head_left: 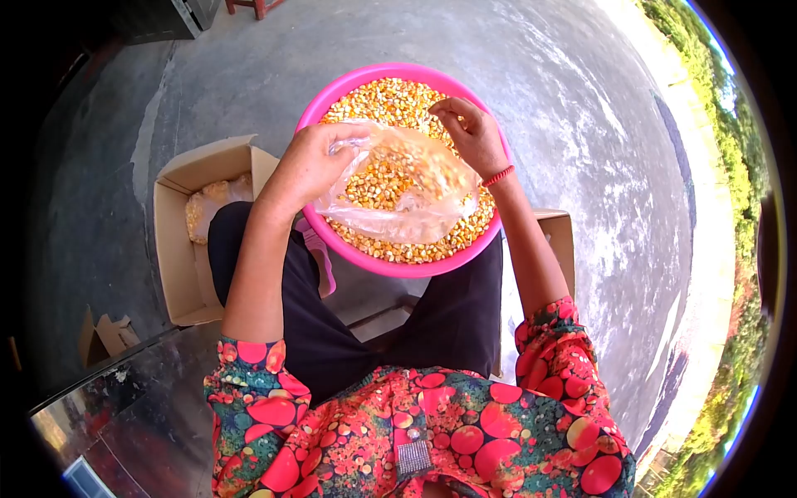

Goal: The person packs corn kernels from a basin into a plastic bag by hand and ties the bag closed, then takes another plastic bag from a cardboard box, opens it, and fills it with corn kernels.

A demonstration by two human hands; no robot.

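A clear plastic bag [398, 220] with its mouth spread lies over the corn kernels [390, 95] in a round pink basin [407, 268]. My left hand [320, 158] is closed on the bag's left rim, fingers pinching the film. Over the basin's right side, my right hand [473, 137] is curled, thumb and fingers drawn together; what they hold, if anything, is hidden. A red bracelet [498, 175] circles that wrist. Just below this hand, kernels inside the bag look smeared by motion. The basin sits in front of my knees.
On my left stands an open cardboard box [187, 286] with filled bags of corn [217, 199] in it. Another cardboard box [558, 241] is partly hidden by my right arm. A pink object [320, 257] shows beside my left leg. Concrete floor [241, 79] surrounds us.
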